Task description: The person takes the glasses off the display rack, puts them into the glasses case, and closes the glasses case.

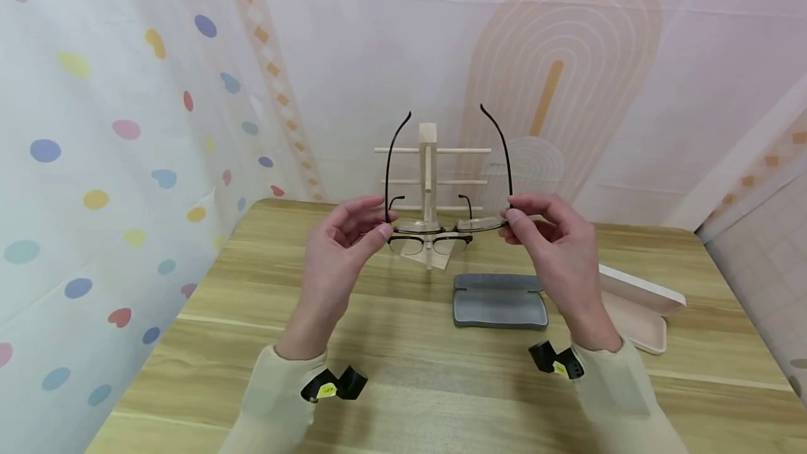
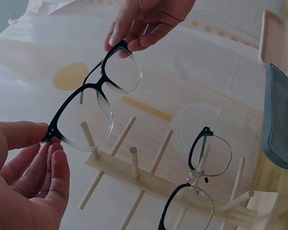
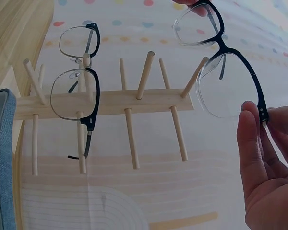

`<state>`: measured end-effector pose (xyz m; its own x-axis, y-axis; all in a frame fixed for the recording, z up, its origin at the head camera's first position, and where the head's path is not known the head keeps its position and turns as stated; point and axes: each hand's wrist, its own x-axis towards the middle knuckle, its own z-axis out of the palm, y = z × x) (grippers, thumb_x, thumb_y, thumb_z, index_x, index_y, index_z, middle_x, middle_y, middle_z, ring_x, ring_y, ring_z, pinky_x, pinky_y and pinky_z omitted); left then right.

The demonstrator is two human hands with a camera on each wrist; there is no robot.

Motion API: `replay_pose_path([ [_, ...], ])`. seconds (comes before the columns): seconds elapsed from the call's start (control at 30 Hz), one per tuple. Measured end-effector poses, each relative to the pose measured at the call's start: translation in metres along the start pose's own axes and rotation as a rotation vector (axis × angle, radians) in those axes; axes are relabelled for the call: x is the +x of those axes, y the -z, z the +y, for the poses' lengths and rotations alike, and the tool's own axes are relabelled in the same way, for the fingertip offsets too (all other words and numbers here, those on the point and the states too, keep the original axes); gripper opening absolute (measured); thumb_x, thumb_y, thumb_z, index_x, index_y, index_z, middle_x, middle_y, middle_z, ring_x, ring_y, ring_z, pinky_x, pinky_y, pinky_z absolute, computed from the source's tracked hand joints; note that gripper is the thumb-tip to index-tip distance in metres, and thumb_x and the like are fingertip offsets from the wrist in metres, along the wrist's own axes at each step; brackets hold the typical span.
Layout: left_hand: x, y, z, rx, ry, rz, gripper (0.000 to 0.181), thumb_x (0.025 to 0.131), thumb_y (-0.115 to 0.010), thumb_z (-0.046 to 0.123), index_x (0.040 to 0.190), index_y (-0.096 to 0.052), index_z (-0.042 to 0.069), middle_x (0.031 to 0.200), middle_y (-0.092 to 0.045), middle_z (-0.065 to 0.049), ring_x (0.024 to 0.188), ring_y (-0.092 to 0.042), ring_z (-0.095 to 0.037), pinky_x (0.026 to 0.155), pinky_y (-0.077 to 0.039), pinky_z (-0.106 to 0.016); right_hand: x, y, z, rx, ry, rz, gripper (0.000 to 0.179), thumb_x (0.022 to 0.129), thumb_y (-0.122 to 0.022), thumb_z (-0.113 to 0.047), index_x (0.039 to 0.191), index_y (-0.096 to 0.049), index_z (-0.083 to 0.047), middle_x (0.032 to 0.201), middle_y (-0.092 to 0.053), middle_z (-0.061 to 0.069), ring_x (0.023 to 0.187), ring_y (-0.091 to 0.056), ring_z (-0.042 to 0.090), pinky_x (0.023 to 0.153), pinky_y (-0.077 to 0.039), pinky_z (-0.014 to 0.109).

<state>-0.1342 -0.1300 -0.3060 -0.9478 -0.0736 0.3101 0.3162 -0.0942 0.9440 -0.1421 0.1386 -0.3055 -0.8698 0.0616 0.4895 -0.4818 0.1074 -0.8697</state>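
So yeah, the left hand (image 1: 343, 238) and right hand (image 1: 556, 247) each pinch one end of some black-and-clear glasses (image 2: 101, 83), temples (image 1: 507, 160) unfolded, held up in front of the wooden stand (image 1: 428, 134). Another dark-rimmed pair (image 3: 96, 96) sits low on that stand, and a blue-gray case (image 1: 501, 308) and a pale pink case (image 1: 639, 324) lie open on the table (image 1: 410, 391).

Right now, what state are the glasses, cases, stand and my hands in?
Held glasses: temples unfolded, off the stand
Other glasses: temples unfolded, on the stand
Wooden stand: upright
Blue-gray case: open
Pink case: open
Left hand: pinching held glasses
Right hand: pinching held glasses
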Motion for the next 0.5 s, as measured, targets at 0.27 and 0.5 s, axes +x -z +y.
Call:
replay_pose_path([
  [0.27, -0.005, -0.003, -0.005, -0.012, 0.007, -0.02, 0.039, 0.091, -0.071, -0.011, 0.129, -0.065, -0.004, 0.106, -0.077, -0.007, 0.099, -0.071, -0.019, 0.087, -0.058, -0.028, -0.008, 0.005, 0.003, -0.017, -0.006, 0.002, 0.014, 0.097, -0.07, 0.001, 0.11, -0.071, 0.004, 0.093, -0.075, 0.007, 0.076, -0.075, 0.019, 0.074, -0.062, 0.027],
  [0.5, -0.009, -0.007, -0.01, -0.003, 0.027, -0.025, 0.038, 0.09, -0.072, -0.011, 0.127, -0.066, -0.004, 0.111, -0.075, -0.017, 0.099, -0.071, -0.019, 0.086, -0.059, -0.028, -0.014, 0.009, 0.006, -0.021, -0.001, -0.002, 0.019, 0.096, -0.07, 0.003, 0.115, -0.068, 0.006, 0.096, -0.075, 0.007, 0.078, -0.075, 0.017, 0.074, -0.062, 0.027],
])
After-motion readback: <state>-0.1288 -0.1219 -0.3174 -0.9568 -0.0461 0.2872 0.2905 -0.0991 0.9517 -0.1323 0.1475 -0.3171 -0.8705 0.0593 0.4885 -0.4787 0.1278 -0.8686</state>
